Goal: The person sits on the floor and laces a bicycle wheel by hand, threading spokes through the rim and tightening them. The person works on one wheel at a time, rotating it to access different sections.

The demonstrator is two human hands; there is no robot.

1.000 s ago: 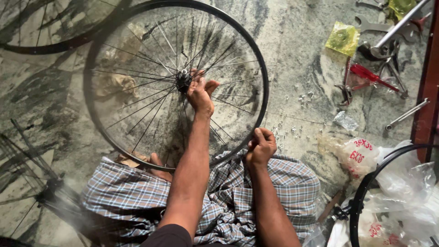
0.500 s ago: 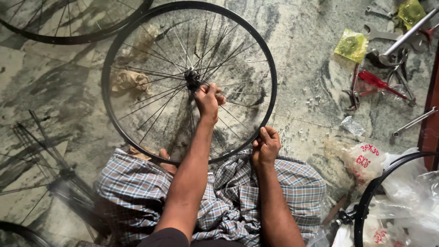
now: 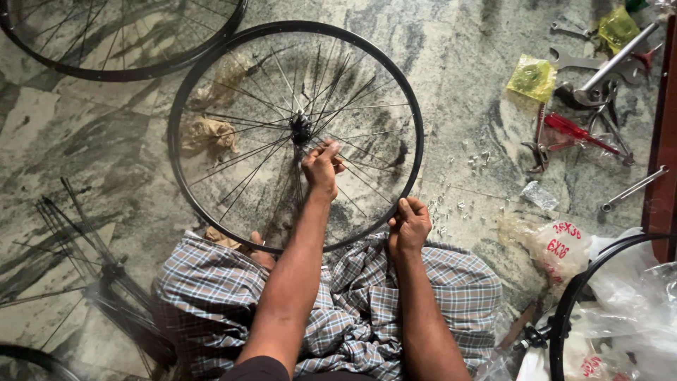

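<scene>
Currently, left hand (image 3: 323,168): fingers pinched together on a thin spoke (image 3: 315,106) close below the hub (image 3: 301,130), thumb and forefinger closed around it. Right hand (image 3: 409,226): fingers curled tight over the near edge of the black rim (image 3: 416,120), thumb on top, firm grasp.

Bicycle wheel lies flat on the marble floor (image 3: 465,85), just ahead of the knees, near edge touching the lap. Spokes fan from hub to rim; several cross unevenly. Lap covered by a blue-grey checked cloth (image 3: 352,310); both forearms extend over it.

Under the wheel, left of the hub: crumpled brown rag (image 3: 208,132). Far left, top: part of a second wheel (image 3: 120,42). Lower left: loose bundle of spokes on a hub (image 3: 106,271), blurred.

Right of the wheel: small metal bits scattered on the floor (image 3: 451,208). Farther right: yellow plastic packet (image 3: 533,76), red-handled tool (image 3: 575,130), spanners (image 3: 585,62), well apart from both hands. Lower right: third black rim (image 3: 564,310) amid clear and white plastic bags (image 3: 557,243).
</scene>
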